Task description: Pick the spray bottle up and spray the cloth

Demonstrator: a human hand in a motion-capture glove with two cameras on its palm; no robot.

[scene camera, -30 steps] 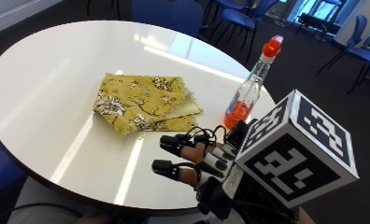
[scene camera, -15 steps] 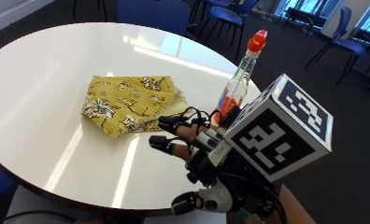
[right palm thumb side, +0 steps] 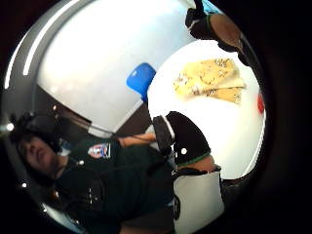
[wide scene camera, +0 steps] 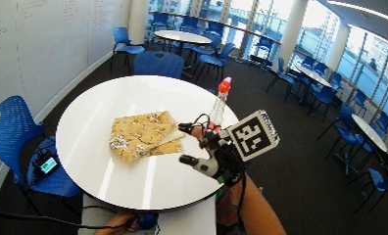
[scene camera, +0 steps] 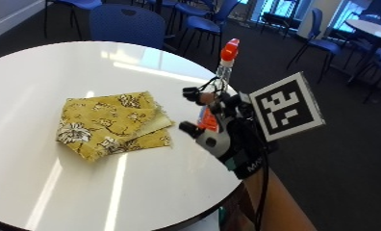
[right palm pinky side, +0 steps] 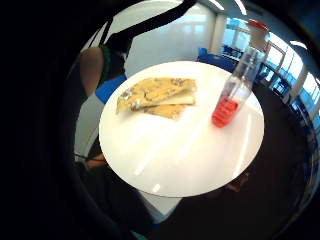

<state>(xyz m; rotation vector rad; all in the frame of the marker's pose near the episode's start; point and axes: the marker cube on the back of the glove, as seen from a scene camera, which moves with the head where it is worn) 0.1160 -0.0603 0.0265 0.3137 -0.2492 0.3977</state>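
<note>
A clear spray bottle (scene camera: 223, 67) with a red cap and red liquid at its base stands upright near the right edge of the round white table (scene camera: 56, 62). A folded yellow floral cloth (scene camera: 110, 126) lies flat to its left, towards the table's middle. My gloved right hand (scene camera: 217, 122) hovers just in front of the bottle's lower half, covering it in the outside view. Its fingers are spread and hold nothing. The little finger side palm view shows the bottle (right palm pinky side: 237, 87) standing free beside the cloth (right palm pinky side: 157, 92), apart from the hand.
A blue chair (scene camera: 126, 24) stands behind the table, and more chairs and another table (scene camera: 373, 26) fill the room at the back right. The table's edge runs close by the bottle. Bare tabletop (scene camera: 146, 183) lies in front of the cloth.
My hand has risen from the table's near edge towards the bottle, with its fingers still spread. The outside camera has shifted too. Bottle and cloth have stayed put.
</note>
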